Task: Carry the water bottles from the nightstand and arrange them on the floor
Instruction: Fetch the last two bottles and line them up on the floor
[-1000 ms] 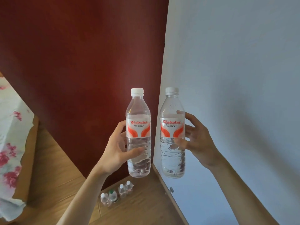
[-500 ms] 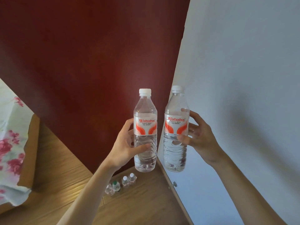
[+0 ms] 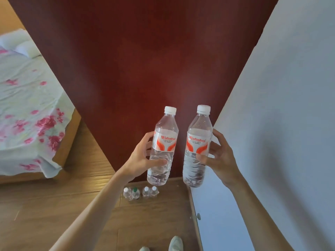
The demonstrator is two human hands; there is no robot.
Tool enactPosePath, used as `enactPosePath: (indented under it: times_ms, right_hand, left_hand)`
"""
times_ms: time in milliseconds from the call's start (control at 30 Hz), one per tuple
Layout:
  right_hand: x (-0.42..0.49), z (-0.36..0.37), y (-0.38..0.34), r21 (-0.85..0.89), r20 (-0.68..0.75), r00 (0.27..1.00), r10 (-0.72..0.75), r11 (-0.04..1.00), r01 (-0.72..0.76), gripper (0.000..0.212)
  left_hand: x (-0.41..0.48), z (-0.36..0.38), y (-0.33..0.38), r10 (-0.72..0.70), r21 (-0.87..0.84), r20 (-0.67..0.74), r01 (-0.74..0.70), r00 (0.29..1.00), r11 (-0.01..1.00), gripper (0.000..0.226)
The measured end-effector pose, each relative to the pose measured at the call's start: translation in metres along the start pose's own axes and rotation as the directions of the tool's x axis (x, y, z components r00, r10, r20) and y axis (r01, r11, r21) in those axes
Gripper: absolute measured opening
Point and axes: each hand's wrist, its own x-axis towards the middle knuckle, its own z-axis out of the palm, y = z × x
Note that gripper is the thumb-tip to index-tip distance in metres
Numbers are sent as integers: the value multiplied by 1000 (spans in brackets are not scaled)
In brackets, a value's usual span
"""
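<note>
1. Your left hand (image 3: pixel 143 160) grips one water bottle, the left bottle (image 3: pixel 163 147). The thumb lies across the ribbed lower body on the near side and the fingers wrap behind the label.
2. Your right hand (image 3: pixel 219 158) grips a second one, the right bottle (image 3: pixel 196 147). The thumb presses just below the label and the fingers curl round the far side at label height.
3. Both bottles are held in the air, nearly upright with their tops leaning slightly right. They sit side by side with a narrow gap and do not touch. Both are clear, with white caps on, a white and orange label, and water inside.
4. The two hands are apart, each clamped on its own bottle, at about the same height.
5. A row of four bottles (image 3: pixel 140 192) stands on the wooden floor (image 3: pixel 54 205) below the held pair. It sits against the floor's far edge at the foot of the red panel (image 3: pixel 145 60), close to the corner where that panel meets the white wall (image 3: pixel 281 124). Three caps are white and the second from the left is green. The bottles stand upright and close together.
6. A bed (image 3: pixel 27 105) with a pale sheet printed with pink flowers fills the left side, its wooden frame on the floor.
7. A small doorstop (image 3: pixel 198 216) sticks out low on the white wall, near the floor's right edge.
8. The toes of your shoes (image 3: pixel 175 243) show at the bottom edge, well short of the row.
</note>
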Motion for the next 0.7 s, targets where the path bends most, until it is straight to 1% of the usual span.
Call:
enactPosePath:
  times_ms: [167,267,367,433,533,600,700]
  right_hand:
    - [16,-10,37,27,51,997,62,998,-63,67]
    - [24,-7,75,45,76,991,110,993,-113,68]
    - [24,2,115,44,87,978,190,980,-194,72]
    - [22,8,142,29,97,966,240,969,-244,76]
    - [17,18,183,18,104,937,334,941,-337,89]
    - [14,24,213,7,124,917,380,924,-384,88]
    - [7,32,255,-6,133,894,427,903,-431,84]
  left_hand:
    - [5,20,-32,-76,-48,-95,71,993,996,83]
    - [4,32,-69,-121,-75,-159,110,980,991,83]
    - [-1,42,-111,-179,-92,-199,164,963,982,84]
    - [-3,46,-141,-221,-105,-199,204,955,973,82]
    - [2,48,-180,-269,-147,-178,244,947,959,81]
    - [5,51,-207,-300,-156,-158,276,941,948,80]
    - [8,58,-243,-337,-183,-166,307,927,934,77]
